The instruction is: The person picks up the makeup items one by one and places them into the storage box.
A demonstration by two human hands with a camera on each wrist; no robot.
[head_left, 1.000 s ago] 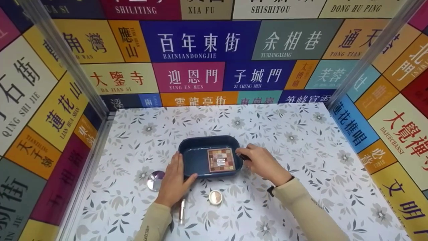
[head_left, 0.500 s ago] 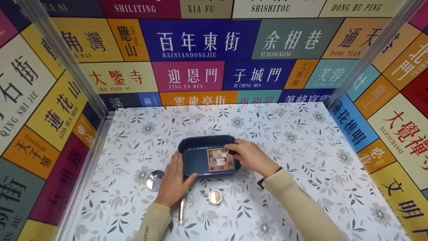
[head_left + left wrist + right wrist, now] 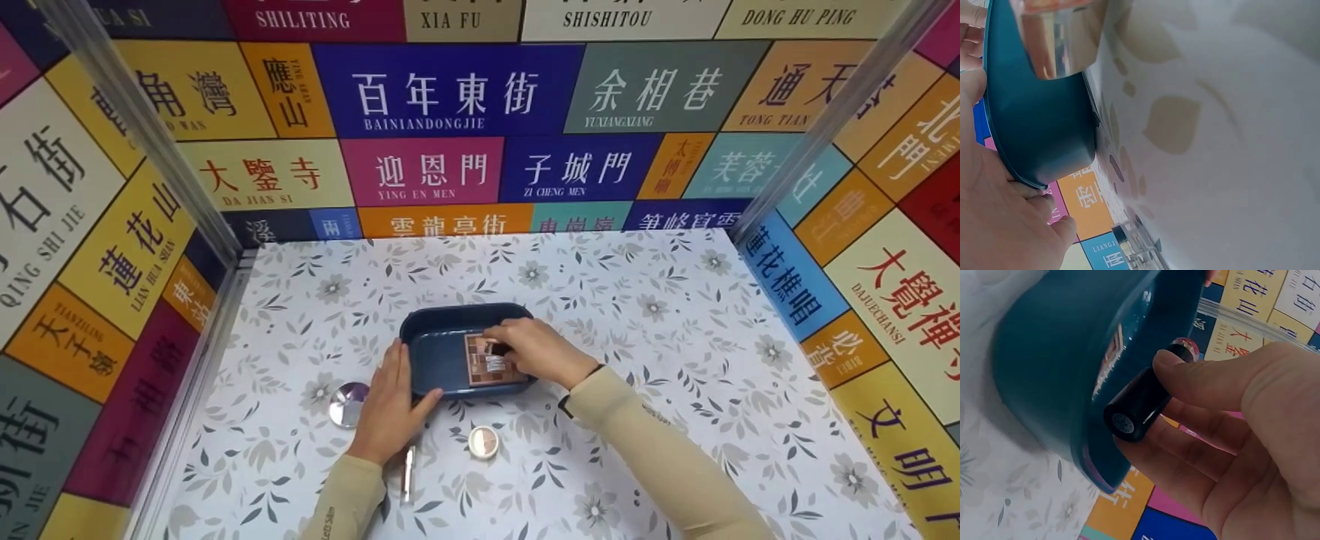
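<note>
My left hand (image 3: 390, 405) rests against the left end of a dark blue rectangular tray (image 3: 435, 367). Its fingers lie straight along the rim, the thumb by the front corner. My right hand (image 3: 544, 349) pinches a black lipstick tube (image 3: 1140, 402) between thumb and fingers, over the tray's right side. One end of the tube shows a reddish band, the other a round label. Beneath that hand, inside the tray, lies a square eyeshadow palette (image 3: 480, 373) with brown and pink pans; the hand covers its upper right part.
Left of the tray, a round shiny compact (image 3: 346, 405) sits partly behind my left hand. A slim copper-coloured tube (image 3: 407, 476) lies near the left wrist. In front of the tray stands a small round cosmetic pot (image 3: 483, 442). Sign-patterned walls enclose the floral table (image 3: 652, 277).
My right hand has moved left with the lipstick, from beside the tray's right end to over the palette. The left hand and tray have stayed in place.
</note>
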